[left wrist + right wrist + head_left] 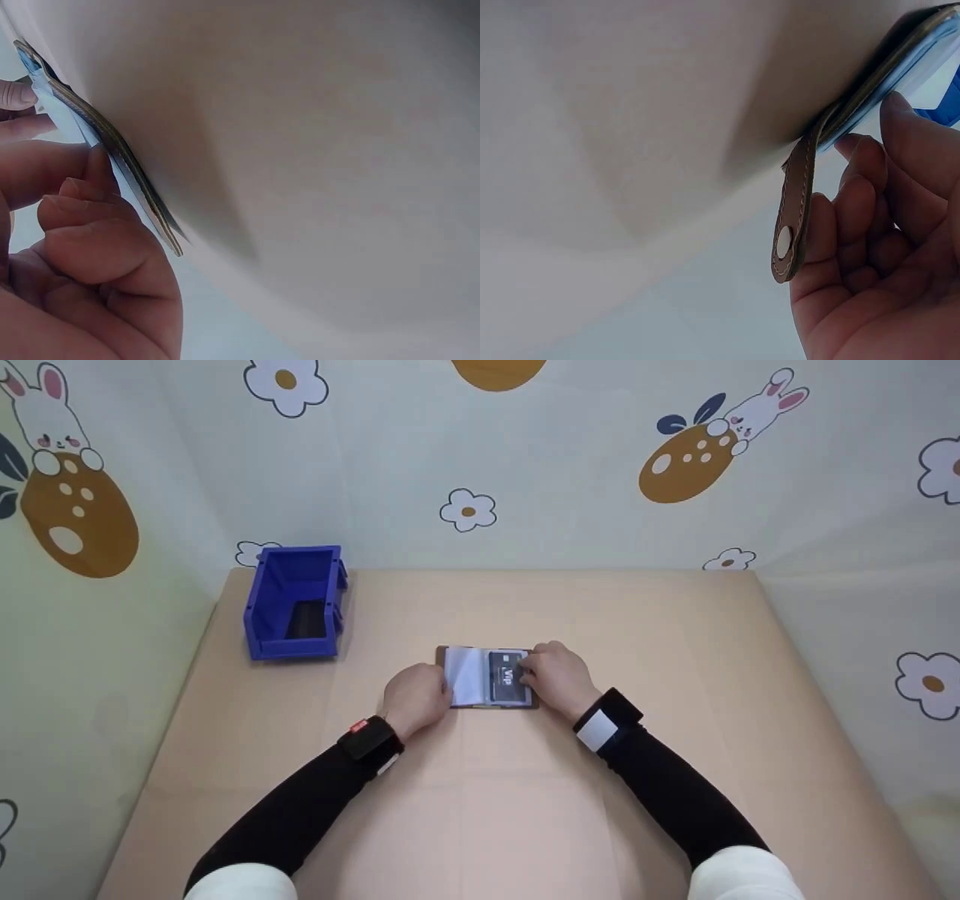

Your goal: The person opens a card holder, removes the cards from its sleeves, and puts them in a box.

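A brown card holder (533, 700) lies opened out on the table between my two hands, its clear plastic sleeves (466, 675) spread. A dark card (504, 679) printed "Vip" shows in the right-hand sleeve. My left hand (417, 699) pinches the left side of the holder between thumb and fingers, the other fingers curled in the left wrist view. At the right edge my right hand (561, 679) grips the holder, its thumb over the sleeve and card. In the right wrist view a strap (795, 210) with a metal snap hangs beside the curled fingers.
A blue plastic bin (292, 648) stands at the table's back left corner, with a flat black item (307, 619) inside. The tan table (525, 810) meets patterned fabric walls (562, 472) at the back and both sides.
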